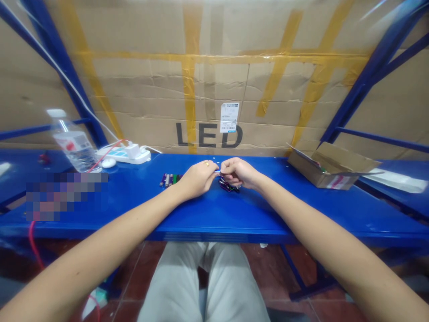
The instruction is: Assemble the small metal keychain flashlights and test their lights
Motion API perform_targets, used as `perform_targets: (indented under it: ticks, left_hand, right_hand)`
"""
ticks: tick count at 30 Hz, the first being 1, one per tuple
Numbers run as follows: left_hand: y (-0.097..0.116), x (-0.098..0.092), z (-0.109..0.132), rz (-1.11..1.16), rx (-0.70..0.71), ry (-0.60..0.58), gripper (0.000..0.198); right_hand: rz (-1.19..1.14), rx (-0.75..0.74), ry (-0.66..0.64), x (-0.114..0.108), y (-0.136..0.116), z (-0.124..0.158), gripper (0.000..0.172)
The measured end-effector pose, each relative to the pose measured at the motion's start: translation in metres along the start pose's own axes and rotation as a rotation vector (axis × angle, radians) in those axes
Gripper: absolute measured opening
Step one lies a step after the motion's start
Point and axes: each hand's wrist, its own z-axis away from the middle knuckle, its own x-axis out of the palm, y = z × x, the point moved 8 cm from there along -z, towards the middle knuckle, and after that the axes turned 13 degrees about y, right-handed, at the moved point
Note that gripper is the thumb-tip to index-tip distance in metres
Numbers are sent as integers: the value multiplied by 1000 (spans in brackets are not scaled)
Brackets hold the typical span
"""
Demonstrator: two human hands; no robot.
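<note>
Forearms [83,259] of the seated person rise from both lower corners of the frame, elbows set wide and wrists turned inward. On the blue worktop [134,214], at left, stand a clear plastic water bottle [74,145] and a white power strip [124,154]. A short row of small batteries [170,180] lies left of centre, just beside the left hand [197,179], which is partly closed, with a ring on one finger. At centre, its fingertips meet those of the right hand [237,173], also curled, around a small pale item [217,171]. Which hand grips it cannot be determined. That item is judged light and fiddly, to be taken by fingertip pinch only. A dark purple cluster [229,184] lies directly under the right hand; its exact form is unclear. A cardboard box [331,165] sits open at right.
</note>
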Motion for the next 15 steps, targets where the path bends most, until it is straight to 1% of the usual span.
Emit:
perform_targets:
  ticks: [3,7,8,10,11,12,13,15]
  left_hand:
    - [-2,0,-1,26,-38,0,18]
    - [-13,-1,-3,80,-166,11,16]
    - [-16,-2,-3,85,-194,12,16]
    - [-21,-2,-3,94,-232,16,17]
    - [-24,-2,-2,98,-245,18,18]
    - [-26,-2,-1,103,-256,20,19]
    - [-29,-1,-1,107,-264,22,21]
    - [-33,0,1,105,-274,16,23]
  right_hand:
    - [50,-12,0,-1,-2,1,22]
    - [286,-188,50,-11,-19,1,23]
    - [366,-234,95,-16,-24,0,24]
    - [562,-304,244,-34,-33,-1,21]
    - [685,-332,324,-43,-37,-1,19]
    - [816,-354,369,-49,-39,-1,18]
    - [941,-350,379,-53,-39,-2,19]
    - [1122,-258,280,-56,-27,-5,25]
